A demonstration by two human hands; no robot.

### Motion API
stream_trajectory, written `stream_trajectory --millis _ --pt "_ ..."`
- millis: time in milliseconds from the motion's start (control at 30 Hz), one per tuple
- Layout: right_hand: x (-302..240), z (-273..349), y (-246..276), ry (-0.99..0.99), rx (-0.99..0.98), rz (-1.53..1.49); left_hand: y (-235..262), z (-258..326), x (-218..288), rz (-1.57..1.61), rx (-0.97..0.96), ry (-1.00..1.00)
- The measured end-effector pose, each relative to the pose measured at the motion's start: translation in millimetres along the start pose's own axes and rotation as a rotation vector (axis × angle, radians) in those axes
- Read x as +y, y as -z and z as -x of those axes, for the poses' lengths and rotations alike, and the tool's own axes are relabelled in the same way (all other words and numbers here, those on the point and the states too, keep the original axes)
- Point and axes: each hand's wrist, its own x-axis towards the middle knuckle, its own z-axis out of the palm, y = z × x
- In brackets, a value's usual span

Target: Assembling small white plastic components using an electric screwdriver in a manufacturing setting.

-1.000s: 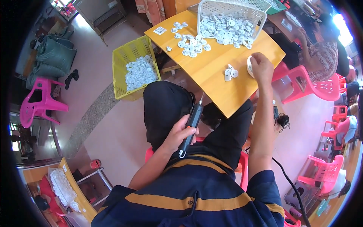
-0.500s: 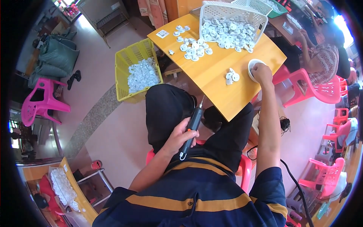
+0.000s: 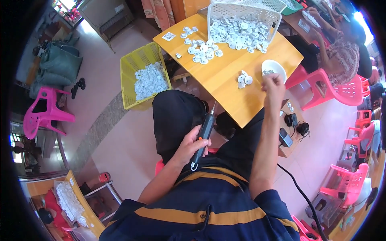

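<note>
Yellow basket [image 3: 128,76] of white parts on floor, left of table [image 3: 225,80]. White basket [image 3: 241,10] tipped on table, white discs [image 3: 237,34] spilling out. Pink chairs [image 3: 321,86] at right, pink stool [image 3: 42,114] at left. Green bag [image 3: 60,60] beyond stool.

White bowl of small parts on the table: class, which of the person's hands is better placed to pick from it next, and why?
Probably the right hand: it hovers beside the white bowl, while the left hand grips the black electric screwdriver over the lap.
</note>
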Motion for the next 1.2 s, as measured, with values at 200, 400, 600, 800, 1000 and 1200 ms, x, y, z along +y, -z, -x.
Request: stream_trajectory --millis 200,400,600,800,1000,1200 --pt "13.6 75.3 -22.2 -0.186 -0.069 -0.145 -1.4 0.6 -1.7 -0.002 -0.011 -0.027" --pt "31.8 101.6 -26.4 -0.276 -0.262 -0.289 -9.1 1.4 2.8 -0.082 -0.037 -0.03" --pt "33.8 108.5 -28.2 -0.426 -0.346 -0.34 -8.7 5.6 -1.4 -0.159 -0.087 -0.049" --pt "27.2 108.1 -26.5 -0.477 -0.405 -0.365 -7.2 6.6 -2.4 -0.239 -0.114 -0.052" --pt "26.9 107.7 -25.7 -0.482 -0.424 -0.386 -6.1 6.0 -4.0 -0.199 -0.088 -0.015" --pt "29.5 106.6 -25.0 -0.481 -0.445 -0.398 -2.8 6.1 -5.9 -0.241 -0.088 -0.03"
